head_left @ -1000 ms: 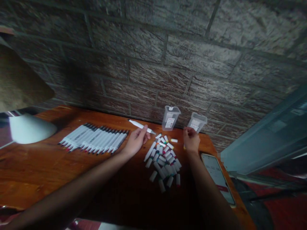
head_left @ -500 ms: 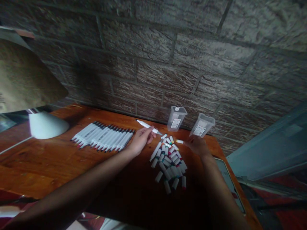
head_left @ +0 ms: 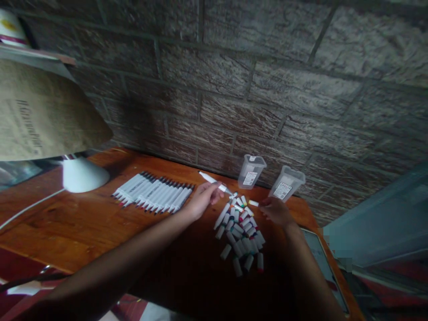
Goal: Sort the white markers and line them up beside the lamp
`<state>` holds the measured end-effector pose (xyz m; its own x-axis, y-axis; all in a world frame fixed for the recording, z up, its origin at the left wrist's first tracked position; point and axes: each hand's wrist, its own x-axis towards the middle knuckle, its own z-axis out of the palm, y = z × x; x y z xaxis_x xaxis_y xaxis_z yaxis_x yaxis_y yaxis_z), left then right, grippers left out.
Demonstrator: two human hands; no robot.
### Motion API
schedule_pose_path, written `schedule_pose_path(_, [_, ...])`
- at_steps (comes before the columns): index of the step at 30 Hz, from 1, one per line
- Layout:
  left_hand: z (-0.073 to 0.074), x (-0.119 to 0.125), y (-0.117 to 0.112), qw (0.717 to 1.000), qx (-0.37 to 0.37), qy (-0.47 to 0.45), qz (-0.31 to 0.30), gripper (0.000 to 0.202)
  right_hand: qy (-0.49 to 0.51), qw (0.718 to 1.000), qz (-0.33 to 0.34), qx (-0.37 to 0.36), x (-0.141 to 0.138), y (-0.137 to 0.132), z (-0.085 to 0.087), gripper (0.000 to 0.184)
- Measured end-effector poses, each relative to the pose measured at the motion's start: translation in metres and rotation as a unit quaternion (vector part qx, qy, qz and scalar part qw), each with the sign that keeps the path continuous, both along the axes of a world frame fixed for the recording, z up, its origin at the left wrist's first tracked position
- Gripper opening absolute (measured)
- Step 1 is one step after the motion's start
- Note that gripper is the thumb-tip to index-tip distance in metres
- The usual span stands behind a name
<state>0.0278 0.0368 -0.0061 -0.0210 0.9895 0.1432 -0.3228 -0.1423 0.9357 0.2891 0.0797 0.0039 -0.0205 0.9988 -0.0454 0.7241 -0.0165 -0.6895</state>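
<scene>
My left hand (head_left: pixel 207 198) pinches a white marker (head_left: pixel 207 177) that slants across its fingertips, its lower end pointing at a heap of loose marker caps (head_left: pixel 247 227). To the right of the heap, my right hand (head_left: pixel 276 210) has its fingers closed at the end of a small white marker cap (head_left: pixel 253 203); the grip itself is partly hidden. A white marker (head_left: pixel 222 216) lies along the heap's left edge. Left of my left hand, several white markers (head_left: pixel 155 192) with dark tips lie side by side in a row.
Two clear plastic containers (head_left: pixel 252 173) with labels stand by the stone wall (head_left: pixel 220 107). A lamp (head_left: pixel 83 174) with a brown shade is at the left. A tablet-like device (head_left: pixel 323 263) lies along the right edge of the wooden table (head_left: pixel 67 223).
The view has shifted left and slightly up, so everything appears further right and lower. My left hand keeps the marker; the cap stays at my right fingertips.
</scene>
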Motion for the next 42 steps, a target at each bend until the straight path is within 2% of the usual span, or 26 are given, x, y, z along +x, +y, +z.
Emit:
schedule_pose_path(5, [0.003,0.000,-0.001,0.999,-0.020,-0.044,-0.006,0.036,0.031,0.999,0.000,-0.044,0.008,-0.001,0.003,0.010])
schedule_pose_path(9, [0.004,0.000,-0.001,0.998,-0.027,-0.057,-0.003,0.036,0.075,0.997,-0.011,-0.011,0.009,-0.001,0.010,0.034])
schedule_pose_path(13, [0.007,-0.003,0.000,0.997,-0.024,-0.070,-0.001,0.038,0.147,0.989,0.013,0.033,-0.006,-0.009,0.024,0.049])
schedule_pose_path(15, [0.007,-0.003,0.000,0.996,-0.027,-0.081,0.000,0.037,0.236,0.969,0.057,0.039,-0.019,-0.015,0.028,0.050])
schedule_pose_path(18, [0.007,-0.002,0.000,0.995,-0.038,-0.097,0.002,0.034,0.391,0.913,0.105,0.043,-0.037,-0.022,0.028,0.045])
schedule_pose_path(21, [0.007,-0.001,0.000,0.994,-0.045,-0.101,0.003,0.033,0.456,0.880,0.131,0.023,-0.047,-0.024,0.023,0.044])
schedule_pose_path(28, [0.006,-0.005,0.003,0.995,-0.036,-0.092,0.007,0.035,0.501,0.857,0.116,0.037,-0.052,-0.025,0.016,0.025])
schedule_pose_path(36, [0.005,-0.001,-0.003,0.998,-0.008,-0.046,-0.030,0.038,0.500,0.849,0.166,0.031,-0.061,-0.030,0.011,0.028])
schedule_pose_path(42, [0.009,-0.002,-0.007,0.998,0.027,0.016,-0.059,0.041,0.462,0.868,0.179,0.018,-0.066,-0.032,0.008,0.030])
